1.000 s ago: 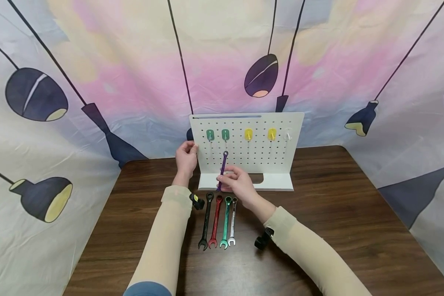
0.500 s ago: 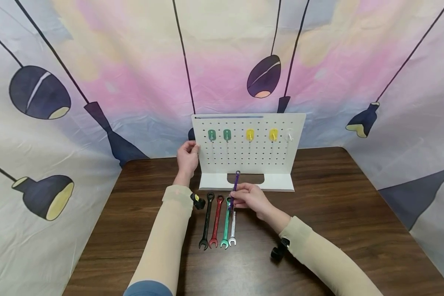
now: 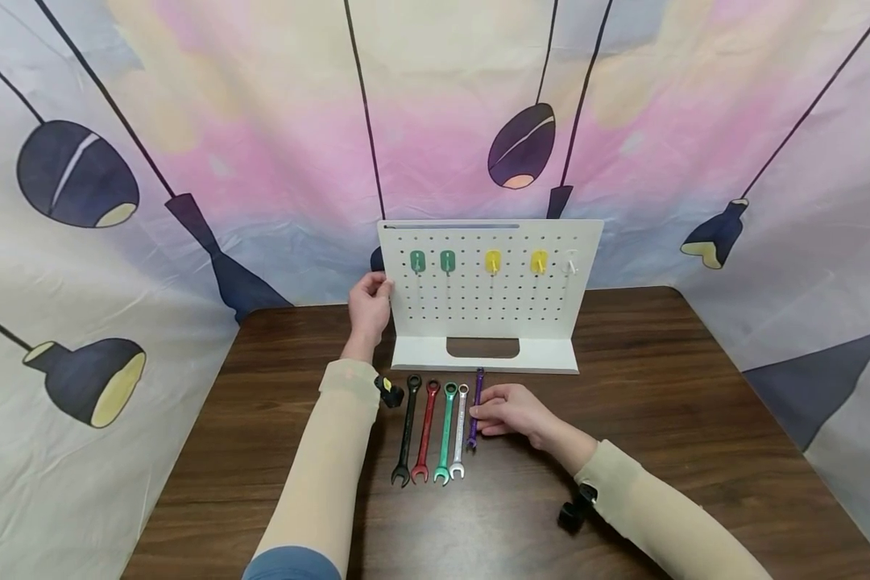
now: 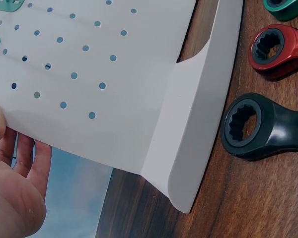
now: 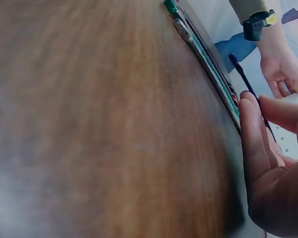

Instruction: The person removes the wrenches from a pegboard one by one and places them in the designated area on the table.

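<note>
My left hand (image 3: 369, 310) grips the left edge of a white pegboard (image 3: 482, 306), thumb in front and fingers behind, as the left wrist view also shows. In my right hand (image 3: 511, 415) a purple wrench (image 3: 475, 415) is pinched between thumb and fingers, just right of a row of wrenches. The right wrist view shows it tilted above the table. From left to right the row holds a black wrench (image 3: 407, 431), a red wrench (image 3: 426, 431), a green wrench (image 3: 445, 435) and a silver wrench (image 3: 460, 435), ring ends toward the board.
Two green hooks (image 3: 447, 261), two yellow hooks (image 3: 539, 262) and a clear hook (image 3: 569, 262) sit along the upper part of the pegboard. Its base has a cut-out slot and stands on the dark wooden table (image 3: 645, 387). A patterned cloth (image 3: 283, 145) hangs behind.
My right hand has carried the purple wrench from in front of the pegboard down and right, past the row to beside the silver wrench. The left hand keeps its grip on the board.
</note>
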Action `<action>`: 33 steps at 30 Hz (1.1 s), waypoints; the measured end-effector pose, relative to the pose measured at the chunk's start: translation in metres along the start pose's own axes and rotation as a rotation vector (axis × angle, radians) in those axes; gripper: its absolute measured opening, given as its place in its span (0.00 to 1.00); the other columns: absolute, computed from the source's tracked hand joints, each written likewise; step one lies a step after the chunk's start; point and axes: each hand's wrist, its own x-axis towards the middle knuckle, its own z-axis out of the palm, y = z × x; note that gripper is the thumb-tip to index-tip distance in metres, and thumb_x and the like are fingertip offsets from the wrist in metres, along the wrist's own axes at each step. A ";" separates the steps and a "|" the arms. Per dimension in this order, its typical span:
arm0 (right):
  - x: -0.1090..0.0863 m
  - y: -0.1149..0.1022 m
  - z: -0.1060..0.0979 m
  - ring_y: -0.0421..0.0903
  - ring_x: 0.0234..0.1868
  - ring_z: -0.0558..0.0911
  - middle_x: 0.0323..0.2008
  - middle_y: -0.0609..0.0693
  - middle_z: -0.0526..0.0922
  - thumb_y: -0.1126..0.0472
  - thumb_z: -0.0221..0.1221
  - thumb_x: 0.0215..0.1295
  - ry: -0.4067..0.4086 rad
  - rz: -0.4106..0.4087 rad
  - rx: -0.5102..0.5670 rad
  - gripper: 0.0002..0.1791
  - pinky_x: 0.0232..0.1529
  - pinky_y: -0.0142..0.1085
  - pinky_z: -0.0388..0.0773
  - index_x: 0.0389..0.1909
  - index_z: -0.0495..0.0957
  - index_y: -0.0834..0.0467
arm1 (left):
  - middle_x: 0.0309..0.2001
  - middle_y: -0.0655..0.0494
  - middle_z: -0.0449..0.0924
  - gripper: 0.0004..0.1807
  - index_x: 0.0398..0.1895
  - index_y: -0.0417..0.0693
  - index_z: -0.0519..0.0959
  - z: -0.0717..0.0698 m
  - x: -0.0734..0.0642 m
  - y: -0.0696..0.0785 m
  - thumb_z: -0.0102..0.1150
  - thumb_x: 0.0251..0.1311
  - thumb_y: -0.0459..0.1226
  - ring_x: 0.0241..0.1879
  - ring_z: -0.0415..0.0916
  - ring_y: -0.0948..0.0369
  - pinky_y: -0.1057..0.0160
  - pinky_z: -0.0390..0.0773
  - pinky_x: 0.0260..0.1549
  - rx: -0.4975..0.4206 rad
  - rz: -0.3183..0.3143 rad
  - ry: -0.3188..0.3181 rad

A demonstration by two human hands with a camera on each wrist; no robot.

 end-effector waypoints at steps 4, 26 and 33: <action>-0.006 0.003 0.000 0.46 0.34 0.90 0.36 0.56 0.91 0.67 0.71 0.68 -0.015 0.012 -0.049 0.16 0.38 0.39 0.89 0.49 0.78 0.71 | 0.40 0.52 0.80 0.06 0.44 0.41 0.82 0.000 0.000 0.001 0.62 0.78 0.36 0.40 0.74 0.56 0.61 0.73 0.38 -0.007 -0.007 -0.001; -0.012 -0.002 0.004 0.43 0.28 0.89 0.29 0.56 0.89 0.66 0.74 0.65 -0.037 0.049 -0.216 0.11 0.33 0.37 0.88 0.40 0.82 0.68 | 0.41 0.51 0.79 0.06 0.45 0.40 0.81 0.001 -0.001 0.003 0.62 0.78 0.36 0.42 0.75 0.56 0.61 0.73 0.40 0.004 -0.011 0.005; -0.010 -0.001 0.004 0.42 0.27 0.88 0.27 0.56 0.89 0.65 0.74 0.65 -0.041 0.062 -0.221 0.10 0.32 0.36 0.88 0.37 0.84 0.67 | 0.39 0.52 0.79 0.06 0.45 0.40 0.81 0.000 -0.001 0.003 0.63 0.78 0.36 0.40 0.74 0.56 0.62 0.73 0.39 0.002 -0.009 0.006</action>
